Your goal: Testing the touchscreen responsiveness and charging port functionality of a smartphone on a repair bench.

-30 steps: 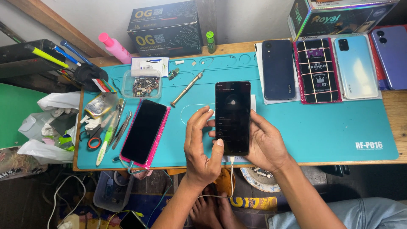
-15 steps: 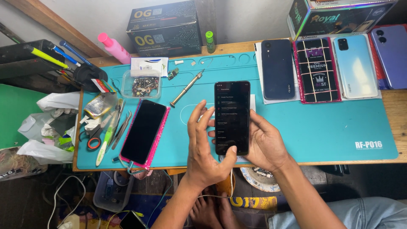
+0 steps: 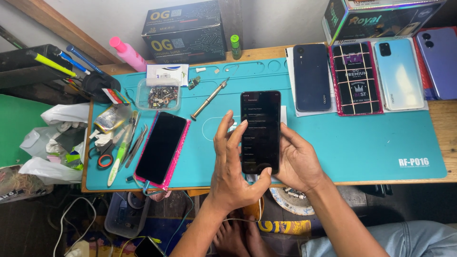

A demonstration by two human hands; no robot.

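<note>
Nearest the camera, both hands hold one black phone [image 3: 260, 132] upright above the front edge of the teal work mat [image 3: 371, 143]. The right hand [image 3: 300, 164] cradles it from behind at 4 o'clock, fingers wrapped around its right edge. The left hand [image 3: 233, 171] grips the lower left corner, thumb pressed at the bottom edge and fingers spread over the left side of the lit screen, which shows a dark list of menu lines. A thin cable hangs from the phone's bottom.

At 9 o'clock from the held phone, a second dark phone in a pink case [image 3: 162, 148] lies flat on the mat, near but apart. Further at 9 o'clock, scissors [image 3: 104, 154] and tweezers [image 3: 135, 143] sit at the mat's left edge.

At 11 o'clock lie a metal screwdriver [image 3: 209, 99] and, beyond it, a clear box of small parts [image 3: 158, 95].

From 1 to 2 o'clock, four phones or back covers [image 3: 354, 78] lie in a row at the mat's far side. Farthest, at 12 o'clock, a black carton [image 3: 183, 31] and a small green-capped bottle [image 3: 235, 46] stand by the wall
</note>
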